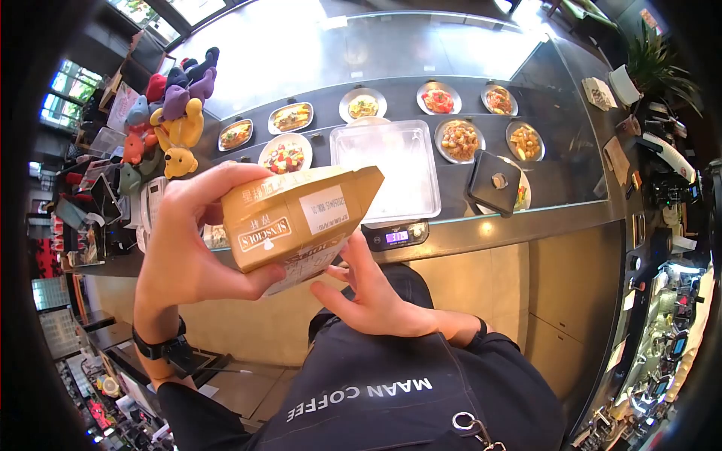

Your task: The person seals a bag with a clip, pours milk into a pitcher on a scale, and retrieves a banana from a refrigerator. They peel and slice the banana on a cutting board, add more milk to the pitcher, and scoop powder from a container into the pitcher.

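Note:
Raised in front of me is a gold carton (301, 210), tilted, with a white label on its upper face. My left hand (184, 233) is shut on it, with fingers over the top and thumb along the lower edge. Close by the carton's lower right edge is my right hand (380, 297), thumb and forefinger apart, one fingertip right at the carton and the other fingers partly hidden. Behind the carton, a clear plastic container (430, 180) rests on a small digital scale (402, 236) with a lit display; the carton overlaps the container's near left corner.
Several plates of food, among them a shrimp-coloured dish (459, 141), line the dark counter (323, 86). A black square lid with a knob (492, 183) leans over one plate at right. Colourful plush bears (180, 128) stand at left. A potted plant (650, 64) is at far right.

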